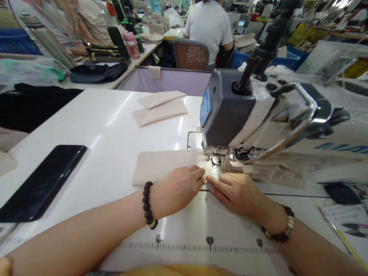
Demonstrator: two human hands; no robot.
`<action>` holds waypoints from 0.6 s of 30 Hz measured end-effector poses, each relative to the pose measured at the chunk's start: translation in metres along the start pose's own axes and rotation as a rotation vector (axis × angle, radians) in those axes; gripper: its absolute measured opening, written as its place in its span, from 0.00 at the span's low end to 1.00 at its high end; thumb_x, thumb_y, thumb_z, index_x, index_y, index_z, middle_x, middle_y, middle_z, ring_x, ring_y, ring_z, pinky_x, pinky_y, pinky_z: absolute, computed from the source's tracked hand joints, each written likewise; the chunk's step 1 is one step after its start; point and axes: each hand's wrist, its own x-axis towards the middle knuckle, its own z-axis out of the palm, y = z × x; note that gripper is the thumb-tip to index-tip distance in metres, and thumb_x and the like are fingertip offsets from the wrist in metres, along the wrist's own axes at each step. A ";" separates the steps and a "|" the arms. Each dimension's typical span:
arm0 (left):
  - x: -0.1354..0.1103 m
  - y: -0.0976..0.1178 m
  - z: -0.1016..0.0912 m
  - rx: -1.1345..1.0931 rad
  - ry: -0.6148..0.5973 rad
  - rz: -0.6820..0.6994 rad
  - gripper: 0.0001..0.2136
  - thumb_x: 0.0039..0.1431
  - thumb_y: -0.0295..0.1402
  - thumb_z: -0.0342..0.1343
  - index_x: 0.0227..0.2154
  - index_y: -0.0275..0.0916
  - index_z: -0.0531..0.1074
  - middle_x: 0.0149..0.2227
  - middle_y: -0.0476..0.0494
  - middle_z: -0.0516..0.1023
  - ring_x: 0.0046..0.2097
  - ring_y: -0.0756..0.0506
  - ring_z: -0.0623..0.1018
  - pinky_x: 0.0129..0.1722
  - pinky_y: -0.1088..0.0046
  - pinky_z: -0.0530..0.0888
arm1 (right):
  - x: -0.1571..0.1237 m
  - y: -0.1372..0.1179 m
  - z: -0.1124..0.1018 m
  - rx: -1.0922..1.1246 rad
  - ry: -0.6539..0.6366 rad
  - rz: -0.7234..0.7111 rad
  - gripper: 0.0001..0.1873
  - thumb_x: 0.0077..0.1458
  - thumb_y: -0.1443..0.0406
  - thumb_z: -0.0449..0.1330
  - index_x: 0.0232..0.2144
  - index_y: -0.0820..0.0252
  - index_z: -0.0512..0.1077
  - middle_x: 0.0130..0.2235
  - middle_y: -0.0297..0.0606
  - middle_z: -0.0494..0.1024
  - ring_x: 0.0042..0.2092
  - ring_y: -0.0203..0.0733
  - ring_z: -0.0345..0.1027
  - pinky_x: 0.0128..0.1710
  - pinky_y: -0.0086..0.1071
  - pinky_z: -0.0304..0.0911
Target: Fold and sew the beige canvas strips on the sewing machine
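Observation:
A folded beige fabric piece (163,163) lies flat on the white sewing table, its right end at the presser foot (214,159) of a sewing machine (230,111). My left hand (179,188) rests on the fabric's near edge, fingers closed together and pinching it close to the foot. Opposite it, my right hand (240,191) lies with fingers stretched out, the index fingertip touching the fabric's near right corner. The needle's tip is too small to make out. Several beige fabric pieces (281,168) are stacked under the machine arm, right of the foot.
Two beige folded pieces (161,105) lie farther back on the table. At the left is a black phone (43,182). A printed ruler (184,247) runs along the front edge. Beyond the table, a person in a white shirt (208,27) sits on a chair (191,53).

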 end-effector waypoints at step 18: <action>0.015 -0.027 0.004 0.061 0.204 -0.049 0.12 0.61 0.23 0.46 0.47 0.29 0.66 0.53 0.34 0.68 0.57 0.46 0.66 0.58 0.70 0.62 | 0.007 -0.004 0.008 -0.104 -0.092 0.254 0.18 0.62 0.62 0.46 0.49 0.63 0.68 0.32 0.38 0.76 0.31 0.38 0.69 0.25 0.29 0.55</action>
